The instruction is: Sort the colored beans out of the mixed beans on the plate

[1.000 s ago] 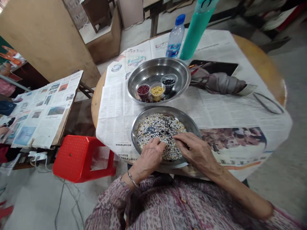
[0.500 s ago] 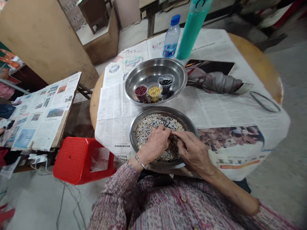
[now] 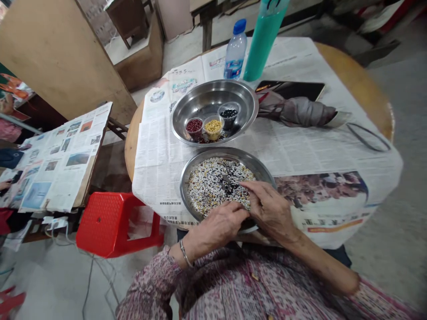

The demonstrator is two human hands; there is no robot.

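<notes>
In front of me a steel basin [image 3: 184, 189] holds a mix of white, black and yellow grains and beans [image 3: 208, 178]. My left hand [image 3: 224, 221] hangs over the near rim, fingers bent and pressed together, their tips close to my right palm. Over the right side of the basin is my right hand [image 3: 271, 209], index finger and thumb drawn together; anything between them is too small to make out. Behind it, a second steel basin [image 3: 213, 91] carries clear cups of red beans [image 3: 194, 126], yellow beans [image 3: 212, 127] and black beans [image 3: 229, 114].
Newspaper [image 3: 150, 155] covers the round table. At the back stand a water bottle [image 3: 235, 51] and a teal bottle [image 3: 265, 42]. A folded umbrella [image 3: 300, 111] and a dark tablet or phone [image 3: 296, 89] lie right. A red stool [image 3: 103, 224] is at left.
My left hand has moved back toward me, from the middle of the grains to the near rim. My right hand stays nearly in place. More of the grain mix shows.
</notes>
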